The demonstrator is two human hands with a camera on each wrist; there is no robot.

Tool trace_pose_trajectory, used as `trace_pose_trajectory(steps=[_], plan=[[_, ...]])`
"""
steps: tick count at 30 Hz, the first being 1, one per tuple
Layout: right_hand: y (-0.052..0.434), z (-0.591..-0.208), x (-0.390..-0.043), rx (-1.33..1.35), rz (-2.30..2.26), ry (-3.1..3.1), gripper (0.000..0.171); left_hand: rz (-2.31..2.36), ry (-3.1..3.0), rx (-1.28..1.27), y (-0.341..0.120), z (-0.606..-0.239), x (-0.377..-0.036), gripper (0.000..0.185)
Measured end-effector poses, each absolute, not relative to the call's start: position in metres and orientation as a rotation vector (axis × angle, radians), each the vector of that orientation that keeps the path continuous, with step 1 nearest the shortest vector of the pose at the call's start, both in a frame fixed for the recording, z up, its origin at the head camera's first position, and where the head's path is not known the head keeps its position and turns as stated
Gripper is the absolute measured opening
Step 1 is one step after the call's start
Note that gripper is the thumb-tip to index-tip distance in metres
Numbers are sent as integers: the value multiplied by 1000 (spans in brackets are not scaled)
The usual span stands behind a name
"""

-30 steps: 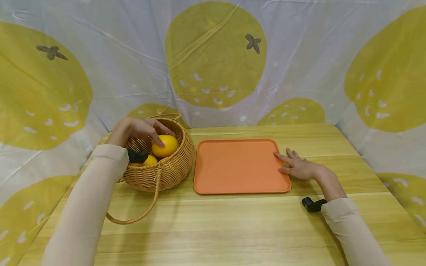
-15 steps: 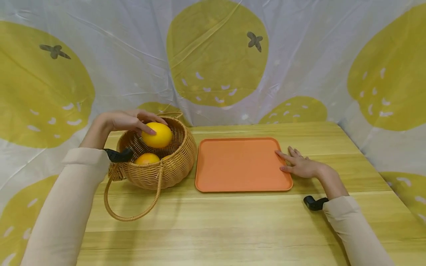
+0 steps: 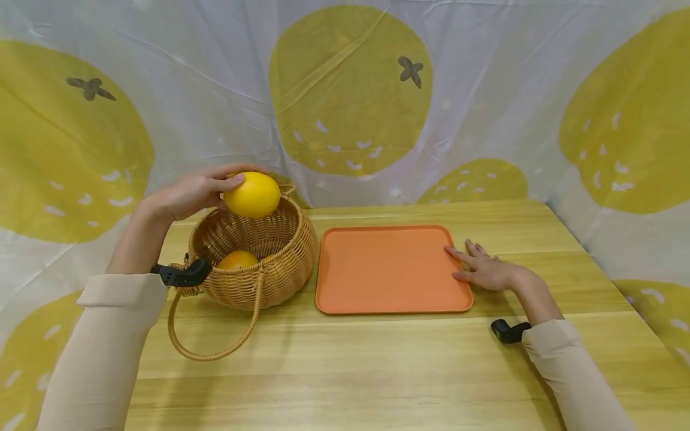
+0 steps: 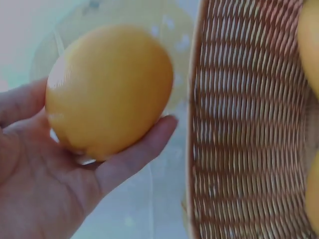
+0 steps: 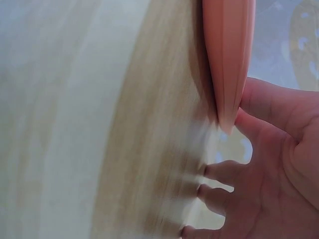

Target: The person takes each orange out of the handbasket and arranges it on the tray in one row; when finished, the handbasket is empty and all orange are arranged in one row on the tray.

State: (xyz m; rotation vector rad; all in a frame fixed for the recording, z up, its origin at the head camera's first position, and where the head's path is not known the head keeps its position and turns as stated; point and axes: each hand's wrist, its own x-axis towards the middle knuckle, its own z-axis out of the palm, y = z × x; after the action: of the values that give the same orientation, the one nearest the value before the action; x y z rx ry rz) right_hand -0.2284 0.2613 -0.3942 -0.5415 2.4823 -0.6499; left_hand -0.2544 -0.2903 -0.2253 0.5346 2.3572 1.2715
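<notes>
Yellow fruit (image 3: 252, 195), smooth, faintly glossy and slightly oval — gripped between thumb and fingers of the left hand (image 3: 199, 190), over the opening of the wicker basket (image 3: 283, 278) in the head view. Seems midway through the lift-out, with another fruit (image 3: 237, 259) lower down inside. Probably calls next for a secure hold and room past the rim, without a knock. At the orange tray (image 3: 385, 269), touching its edge — right hand (image 3: 490, 273), fingers spread, gripping nothing.
</notes>
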Motion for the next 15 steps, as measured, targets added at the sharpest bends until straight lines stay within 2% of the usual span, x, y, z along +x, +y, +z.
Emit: trace_pose_trajectory(steps=[7, 15], plan=[[265, -396, -229, -544, -654, 2486, 77, 1215, 2597, 646, -222, -222, -223, 42], [263, -396, -230, -540, -648, 2477, 76, 1152, 2667, 701, -155, -245, -200, 39]])
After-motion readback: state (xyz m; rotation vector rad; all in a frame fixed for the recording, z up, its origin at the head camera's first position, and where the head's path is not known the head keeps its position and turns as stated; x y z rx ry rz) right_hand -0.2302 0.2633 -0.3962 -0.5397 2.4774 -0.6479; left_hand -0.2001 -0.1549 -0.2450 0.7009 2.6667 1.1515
